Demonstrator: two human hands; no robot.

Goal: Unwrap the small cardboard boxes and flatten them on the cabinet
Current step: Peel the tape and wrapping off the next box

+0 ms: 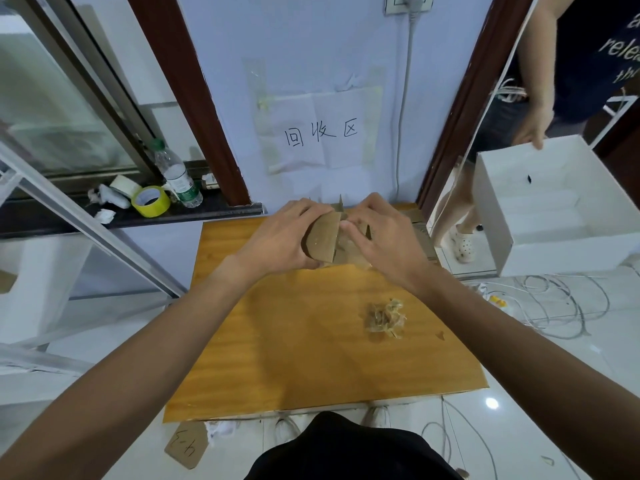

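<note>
A small brown cardboard box (323, 239) with opened flaps sits at the far end of the wooden cabinet top (311, 341). My left hand (280, 237) grips its left side, fingers curled over the top and thumb at the near edge. My right hand (382, 237) holds its right side, fingers curled on the flaps. A crumpled wad of peeled tape (384, 318) lies on the cabinet top, nearer to me and to the right. Flattened cardboard (420, 230) lies at the far right corner, partly hidden by my right hand.
A person at the right holds a white box (561, 209). A window sill at the left carries a yellow tape roll (150, 201), a white tape roll (125, 186) and a plastic bottle (176, 174). Loose cables (554, 306) lie on the floor. A cardboard tag (187, 445) lies by my feet.
</note>
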